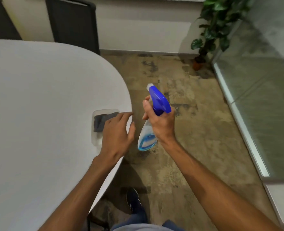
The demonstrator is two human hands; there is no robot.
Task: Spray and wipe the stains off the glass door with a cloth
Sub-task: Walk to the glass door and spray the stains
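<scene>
Right now my right hand (159,121) has fingers wrapped tight round the neck of a clear spray bottle w/ blue trigger head (158,102), tilted, nozzle pointing away, over the floor. Left hand (117,132) hovers palm-down, fingers spread & loose, above a folded dark grey cloth (101,121) in a clear plastic tray (96,140) at the white rounded table (46,105) edge. Glass door (263,97) is off to my right.

Probably an office meeting room: rounded white table (38,97), dark chairs (71,22), glass partition (263,89), potted plant (216,22).
</scene>
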